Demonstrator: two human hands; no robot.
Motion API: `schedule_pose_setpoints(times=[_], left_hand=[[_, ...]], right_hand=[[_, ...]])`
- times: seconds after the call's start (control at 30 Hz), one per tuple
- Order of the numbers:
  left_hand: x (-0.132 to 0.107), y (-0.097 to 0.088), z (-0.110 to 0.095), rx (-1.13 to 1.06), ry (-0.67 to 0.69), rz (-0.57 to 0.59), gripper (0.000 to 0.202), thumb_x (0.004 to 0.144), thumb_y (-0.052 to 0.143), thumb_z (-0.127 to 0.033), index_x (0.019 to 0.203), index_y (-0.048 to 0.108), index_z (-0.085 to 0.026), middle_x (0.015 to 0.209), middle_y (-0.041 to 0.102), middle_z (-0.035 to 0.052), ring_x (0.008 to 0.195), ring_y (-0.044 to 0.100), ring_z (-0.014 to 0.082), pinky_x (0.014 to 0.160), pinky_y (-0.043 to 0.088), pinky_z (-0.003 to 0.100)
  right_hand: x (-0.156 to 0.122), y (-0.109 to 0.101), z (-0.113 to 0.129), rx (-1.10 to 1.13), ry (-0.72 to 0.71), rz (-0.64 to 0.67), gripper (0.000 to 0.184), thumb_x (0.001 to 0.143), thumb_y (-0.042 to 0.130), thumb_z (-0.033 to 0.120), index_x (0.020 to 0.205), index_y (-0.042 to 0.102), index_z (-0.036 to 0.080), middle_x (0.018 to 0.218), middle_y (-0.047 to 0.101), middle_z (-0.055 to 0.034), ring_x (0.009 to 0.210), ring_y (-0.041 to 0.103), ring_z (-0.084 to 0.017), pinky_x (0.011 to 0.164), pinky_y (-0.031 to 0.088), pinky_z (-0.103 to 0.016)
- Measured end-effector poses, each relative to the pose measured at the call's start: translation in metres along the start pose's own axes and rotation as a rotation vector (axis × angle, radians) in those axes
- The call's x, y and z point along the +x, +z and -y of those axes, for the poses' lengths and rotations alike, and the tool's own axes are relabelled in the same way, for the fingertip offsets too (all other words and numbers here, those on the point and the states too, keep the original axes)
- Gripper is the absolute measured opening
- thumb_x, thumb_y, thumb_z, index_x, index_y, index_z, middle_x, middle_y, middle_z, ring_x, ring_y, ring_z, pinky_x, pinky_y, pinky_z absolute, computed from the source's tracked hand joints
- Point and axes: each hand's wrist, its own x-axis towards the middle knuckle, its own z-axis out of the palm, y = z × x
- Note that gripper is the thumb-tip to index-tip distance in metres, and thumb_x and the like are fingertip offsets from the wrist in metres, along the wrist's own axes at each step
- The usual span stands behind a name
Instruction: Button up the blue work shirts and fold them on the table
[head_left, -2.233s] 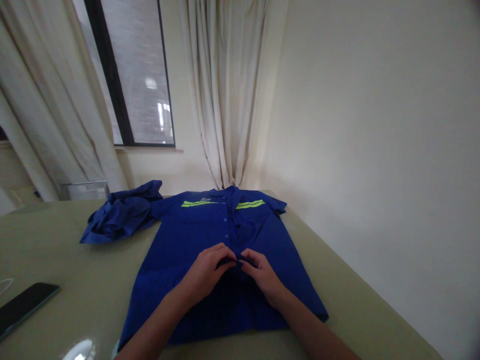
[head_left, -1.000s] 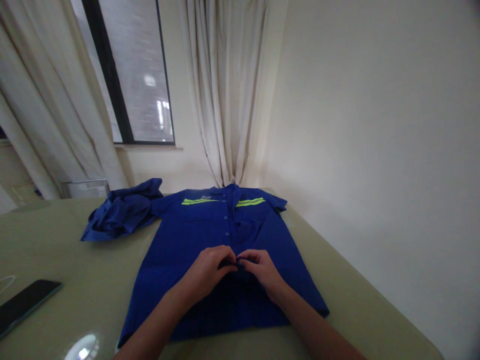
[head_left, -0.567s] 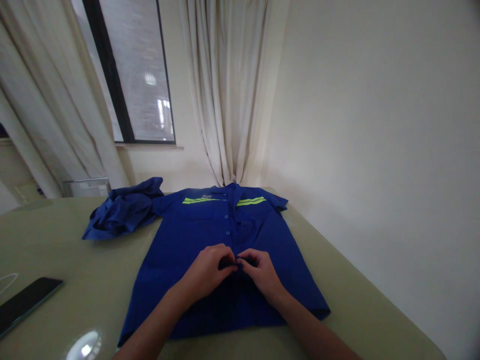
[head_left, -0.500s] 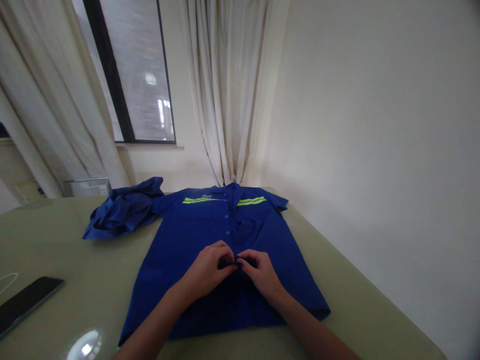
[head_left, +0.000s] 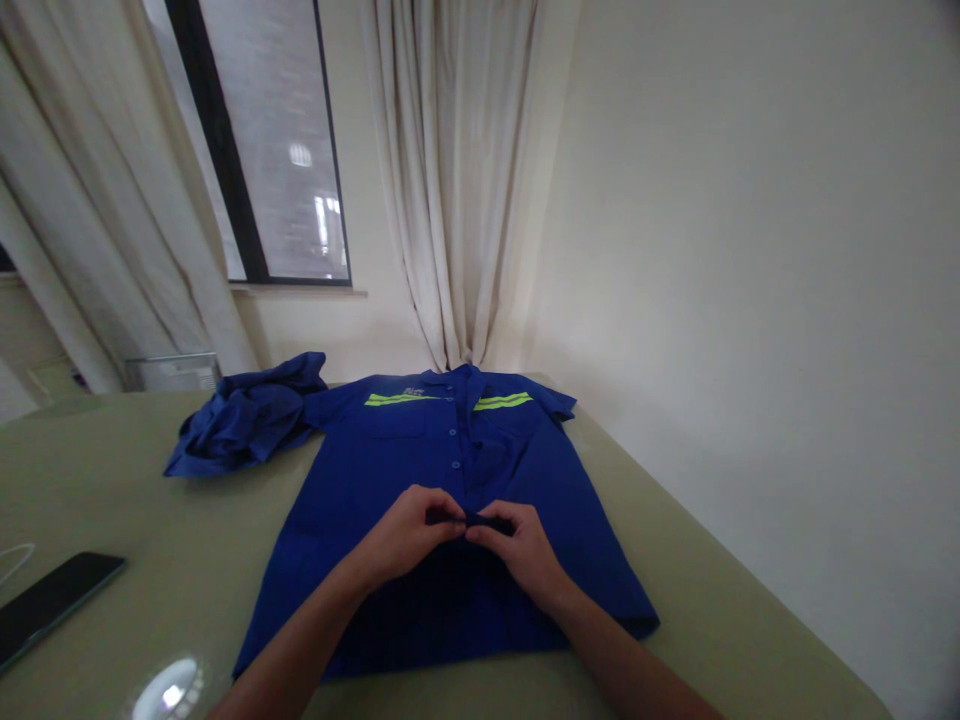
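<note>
A pale corner under soft, dim light.
Over to the left, a dark-framed window (head_left: pixel 274 140) sits between cream drapes, one (head_left: pixel 97 180) slanting across its side, the other (head_left: pixel 457 170) gathered near the corner; a plain wall (head_left: pixel 750 250) fills the right, and alongside it runs a glossy greenish table (head_left: pixel 120 490), catching a bright reflection.

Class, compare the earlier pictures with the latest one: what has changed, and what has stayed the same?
The left hand has shifted slightly left, and the right hand now reaches a little further left too. Neither has visibly let go: both still pinch the shirt at its front. The shirt stays spread out; the crumpled cloth and phone are unmoved.
</note>
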Motion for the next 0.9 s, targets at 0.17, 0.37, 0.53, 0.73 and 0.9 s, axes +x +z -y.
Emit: schedule_pose_setpoints(times=[0.17,0.37,0.53,0.73,0.9], left_hand=[[-0.002,-0.004,0.007,-0.135,-0.025,0.022,0.026,0.075,0.075,-0.029,0.098,0.073,-0.018,0.091,0.075,0.0027,0.086,0.067,0.0187,0.076,0.049,0.027],[-0.003,-0.006,0.009,-0.091,-0.074,0.059,0.024,0.078,0.072,-0.033,0.096,0.075,-0.018,0.089,0.075,0.0010,0.086,0.066,0.0188,0.079,0.049,0.029],[-0.002,-0.005,0.007,-0.129,-0.051,0.052,0.023,0.078,0.073,-0.031,0.097,0.074,-0.017,0.089,0.075,0.0015,0.086,0.065,0.0183,0.080,0.049,0.030],[-0.004,-0.005,0.005,-0.188,-0.009,0.071,0.021,0.079,0.072,-0.026,0.098,0.069,-0.017,0.093,0.072,0.0018,0.087,0.064,0.0166,0.081,0.049,0.030],[-0.005,-0.003,0.005,-0.231,0.023,0.084,0.023,0.079,0.069,-0.021,0.101,0.066,-0.018,0.097,0.069,0.0018,0.091,0.063,0.0163,0.085,0.049,0.031]], right_hand=[[-0.001,0.001,-0.001,0.002,0.016,0.011,0.024,0.073,0.084,0.045,0.082,0.080,0.023,0.078,0.074,-0.0003,0.080,0.065,-0.021,0.077,0.048,-0.031],[-0.001,-0.001,0.005,0.028,0.043,0.064,0.025,0.072,0.085,0.045,0.080,0.080,0.022,0.077,0.073,-0.0009,0.079,0.065,-0.021,0.075,0.048,-0.030],[0.001,-0.004,0.011,0.164,0.077,0.116,0.027,0.071,0.086,0.043,0.084,0.078,0.021,0.079,0.074,-0.0005,0.077,0.066,-0.020,0.072,0.049,-0.029],[0.003,-0.006,0.006,0.177,0.095,0.140,0.028,0.069,0.088,0.040,0.087,0.079,0.021,0.079,0.074,0.0008,0.077,0.065,-0.019,0.073,0.049,-0.028],[0.004,-0.009,0.008,0.106,0.066,0.196,0.025,0.075,0.084,0.043,0.086,0.080,0.021,0.080,0.074,0.0008,0.079,0.065,-0.019,0.075,0.047,-0.028]])
